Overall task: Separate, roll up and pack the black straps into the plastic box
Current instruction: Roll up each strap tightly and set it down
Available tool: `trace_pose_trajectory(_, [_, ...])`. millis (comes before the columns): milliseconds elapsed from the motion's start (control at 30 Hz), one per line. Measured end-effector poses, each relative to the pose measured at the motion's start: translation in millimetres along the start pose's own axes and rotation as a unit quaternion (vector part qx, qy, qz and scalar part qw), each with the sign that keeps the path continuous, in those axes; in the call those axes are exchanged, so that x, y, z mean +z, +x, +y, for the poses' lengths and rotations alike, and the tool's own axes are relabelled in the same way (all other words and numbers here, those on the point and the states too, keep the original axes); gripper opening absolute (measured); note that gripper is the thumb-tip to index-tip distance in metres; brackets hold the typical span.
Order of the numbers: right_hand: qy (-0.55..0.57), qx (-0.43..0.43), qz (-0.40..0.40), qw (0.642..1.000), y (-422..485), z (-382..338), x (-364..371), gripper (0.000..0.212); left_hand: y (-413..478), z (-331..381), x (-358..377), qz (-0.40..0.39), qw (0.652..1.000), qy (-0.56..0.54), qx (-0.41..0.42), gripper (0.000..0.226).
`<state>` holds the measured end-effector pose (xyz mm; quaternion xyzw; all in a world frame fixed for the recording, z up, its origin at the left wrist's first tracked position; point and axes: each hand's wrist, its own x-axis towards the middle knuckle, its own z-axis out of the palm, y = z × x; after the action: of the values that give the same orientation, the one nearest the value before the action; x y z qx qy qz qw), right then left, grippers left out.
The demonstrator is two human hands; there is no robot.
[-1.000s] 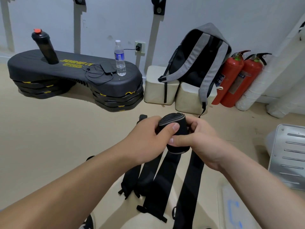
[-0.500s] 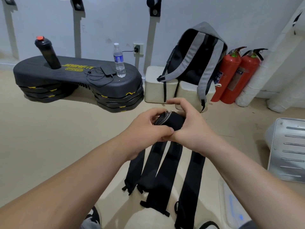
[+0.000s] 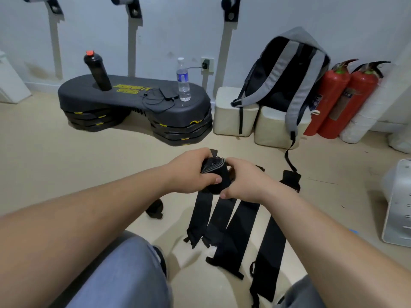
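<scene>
Strap roll (image 3: 216,168) gripped in both hands above the floor (image 3: 89,152), over the far ends of the flat straps (image 3: 235,232). Your left hand (image 3: 189,172) wraps one side with its thumb laid across the roll; your right hand (image 3: 244,183) curls round the other side. Squeeze the turns tight and line up the edges before you release, or the coil will likely spring loose. Count: one roll in hand, four flat straps on the floor, and one small dark bundle (image 3: 154,210) left of them, possibly a finished roll. The plastic box is not in view.
</scene>
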<state>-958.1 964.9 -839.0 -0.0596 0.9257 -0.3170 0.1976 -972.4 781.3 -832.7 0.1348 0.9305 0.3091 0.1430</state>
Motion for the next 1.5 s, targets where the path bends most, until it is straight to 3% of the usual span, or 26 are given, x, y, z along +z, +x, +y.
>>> trace_pose_trajectory(67, [0.018, 0.014, -0.008, 1.0, 14.1, -3.8, 11.3, 0.064, 4.9, -22.2, -6.4, -0.002, 0.999, 0.048, -0.006, 0.033])
trace_pose_trajectory(200, [0.011, 0.036, -0.033, 0.999, 66.8, -5.0, 43.4, 0.065, 20.3, -83.6, 0.8, -0.009, 0.994, 0.084, -0.063, 0.041])
trace_pose_trajectory(400, [-0.026, 0.105, -0.129, 0.986, 159.3, 19.6, 122.0, 0.048, 53.2, -194.5, 64.5, -0.055, 0.982, 0.109, -0.141, 0.043])
trace_pose_trajectory(500, [-0.009, 0.136, -0.126, 0.983, 194.9, 34.8, 164.3, 0.038, 74.1, -240.0, 102.1, -0.074, 0.974, 0.134, -0.165, 0.044])
trace_pose_trajectory(633, [0.08, 0.164, -0.105, 0.978, 223.1, 55.8, 214.1, 0.048, 97.6, -288.9, 152.8, -0.07, 0.961, 0.222, -0.151, 0.04])
trace_pose_trajectory(700, [0.113, 0.182, -0.096, 0.972, 231.9, 68.7, 228.5, 0.039, 110.8, -305.1, 168.4, -0.06, 0.946, 0.294, -0.12, 0.048])
trace_pose_trajectory(767, [0.145, 0.203, -0.094, 0.964, 239.4, 80.9, 236.7, 0.028, 124.9, -317.3, 174.5, -0.048, 0.935, 0.333, -0.11, 0.052])
trace_pose_trajectory(867, [0.179, 0.233, -0.092, 0.951, 248.9, 93.8, 239.0, 0.027, 141.2, -334.9, 175.3, -0.035, 0.93, 0.337, -0.139, 0.047])
trace_pose_trajectory(1033, [0.233, 0.271, -0.084, 0.93, 253.3, 98.8, 231.0, 0.012, 148.1, -355.5, 181.2, -0.035, 0.935, 0.263, -0.237, 0.032])
trace_pose_trajectory(1200, [0.251, 0.293, -0.086, 0.919, 255.7, 106.4, 229.4, 0.011, 148.3, -356.2, 185.5, -0.035, 0.928, 0.252, -0.271, 0.039])
trace_pose_trajectory(1433, [0.25, 0.311, -0.073, 0.914, 258.6, 114.3, 229.0, 0.019, 148.6, -338.2, 188.3, -0.01, 0.927, 0.289, -0.24, 0.077])
trace_pose_trajectory(1500, [0.242, 0.318, -0.069, 0.914, 258.1, 118.6, 229.6, 0.023, 152.3, -325.5, 191.1, 0.035, 0.936, 0.31, -0.162, 0.078])
